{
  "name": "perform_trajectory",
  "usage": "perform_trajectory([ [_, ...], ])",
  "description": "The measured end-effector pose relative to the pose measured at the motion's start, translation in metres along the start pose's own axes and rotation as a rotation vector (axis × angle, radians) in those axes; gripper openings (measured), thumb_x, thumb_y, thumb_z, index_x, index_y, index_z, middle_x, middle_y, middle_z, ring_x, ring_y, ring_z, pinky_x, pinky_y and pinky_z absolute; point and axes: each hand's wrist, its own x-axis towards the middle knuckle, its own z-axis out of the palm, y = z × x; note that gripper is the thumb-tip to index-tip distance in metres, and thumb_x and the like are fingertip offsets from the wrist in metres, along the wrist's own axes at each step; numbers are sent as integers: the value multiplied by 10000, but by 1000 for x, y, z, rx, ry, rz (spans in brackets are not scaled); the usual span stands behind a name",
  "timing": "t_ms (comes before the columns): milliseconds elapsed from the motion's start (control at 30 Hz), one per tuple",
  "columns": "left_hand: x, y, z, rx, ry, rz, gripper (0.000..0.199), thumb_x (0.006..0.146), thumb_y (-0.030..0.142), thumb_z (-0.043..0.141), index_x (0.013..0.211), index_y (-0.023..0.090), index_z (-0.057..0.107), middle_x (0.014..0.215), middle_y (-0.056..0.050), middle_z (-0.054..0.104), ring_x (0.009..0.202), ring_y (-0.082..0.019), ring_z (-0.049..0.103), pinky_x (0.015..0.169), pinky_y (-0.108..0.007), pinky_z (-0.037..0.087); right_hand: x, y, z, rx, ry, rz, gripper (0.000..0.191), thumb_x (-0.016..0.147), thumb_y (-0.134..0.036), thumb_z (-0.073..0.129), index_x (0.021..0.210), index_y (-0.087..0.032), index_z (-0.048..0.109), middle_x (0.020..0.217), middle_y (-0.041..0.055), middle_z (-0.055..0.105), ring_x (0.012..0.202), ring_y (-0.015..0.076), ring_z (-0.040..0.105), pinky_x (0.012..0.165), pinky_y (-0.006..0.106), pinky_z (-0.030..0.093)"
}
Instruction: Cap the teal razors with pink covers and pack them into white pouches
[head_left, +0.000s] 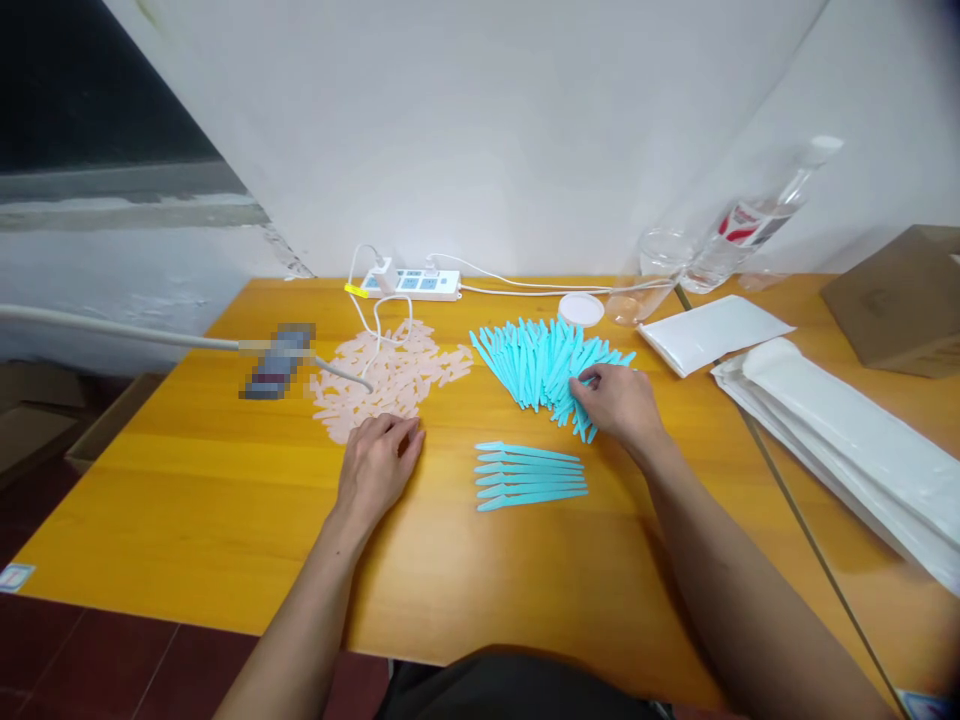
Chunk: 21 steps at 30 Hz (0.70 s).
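My right hand (616, 400) is at the right side of a heap of light-blue plastic sticks (529, 360), slim and shaped like eyebrow razors. Its thumb and index finger close on a stick there. In front of the heap, several more blue sticks (531, 477) lie side by side in a row, their broader ends to the left. My left hand (377, 460) rests on the table at the near edge of a spread of small flat pale-pink pieces (390, 375). Its fingers are loosely bent, the thumb stands apart, and I see nothing held in it.
A power strip (420, 284) with white cables lies by the wall. A blurred-out phone-like object (277, 362) is at left. Back right are a white lid (581, 309), a clear jar (637, 280) and a bottle (750, 225). White packets (847, 430) and a cardboard box (900, 300) lie right.
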Motion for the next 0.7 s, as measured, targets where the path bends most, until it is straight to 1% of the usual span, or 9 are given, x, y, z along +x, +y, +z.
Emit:
perform_trajectory([
  [100, 1, -2, 2, -30, 12, -1, 229, 955, 328, 574, 1046, 217, 753, 958, -83, 734, 917, -260, 665, 839, -380, 484, 3, 1, -1, 15, -2, 13, 313, 869, -367, 559, 937, -177, 798, 903, 124, 784, 898, 288, 721, 823, 361, 509],
  [233, 4, -3, 1, -50, -3, 15, 230, 954, 312, 566, 1054, 219, 750, 983, -91, 744, 932, -271, 675, 853, -388, 493, 10, 2, -4, 55, -24, 65, 307, 828, -408, 592, 894, -185, 791, 885, 114, 781, 884, 282, 715, 793, 342, 496],
  [367, 5, -2, -3, -58, -34, 22, 244, 970, 296, 531, 1054, 222, 748, 973, -85, 749, 906, -262, 687, 832, -371, 496, 17, 2, -5, 160, -98, 145, 203, 752, -348, 637, 791, -192, 762, 748, 70, 749, 741, 231, 689, 670, 301, 460],
  [467, 6, 1, -5, -48, -54, 17, 240, 968, 300, 528, 1042, 217, 741, 918, -80, 738, 851, -250, 687, 796, -351, 496, 18, 1, -6, 239, -101, 187, 151, 702, -321, 672, 720, -182, 731, 674, 39, 706, 645, 190, 639, 595, 277, 421],
  [533, 7, 2, -5, -77, -55, 13, 227, 966, 307, 534, 1025, 217, 734, 907, -76, 732, 831, -240, 685, 782, -335, 496, 16, 1, -9, 329, -79, 195, 149, 697, -307, 681, 731, -170, 727, 657, 22, 682, 598, 161, 596, 559, 263, 399],
  [600, 6, 2, -5, -113, -66, 4, 219, 967, 317, 535, 1009, 216, 724, 909, -74, 730, 823, -231, 682, 771, -324, 498, 10, 2, -14, 480, -71, 179, 188, 714, -329, 691, 773, -155, 730, 651, 11, 663, 558, 133, 548, 519, 250, 377],
  [667, 6, 3, -5, -112, -89, -3, 224, 975, 322, 524, 1006, 209, 715, 913, -77, 726, 825, -231, 681, 767, -326, 504, 2, 6, -21, 663, -81, 121, 268, 730, -398, 721, 816, -144, 732, 683, 16, 668, 561, 121, 532, 509, 240, 387],
  [700, 6, 3, -4, -93, -100, 3, 232, 981, 322, 514, 1011, 204, 712, 919, -82, 723, 835, -235, 682, 772, -331, 508, -2, 9, -25, 757, -93, 83, 312, 726, -438, 746, 827, -143, 728, 710, 23, 676, 579, 120, 543, 523, 238, 413],
])
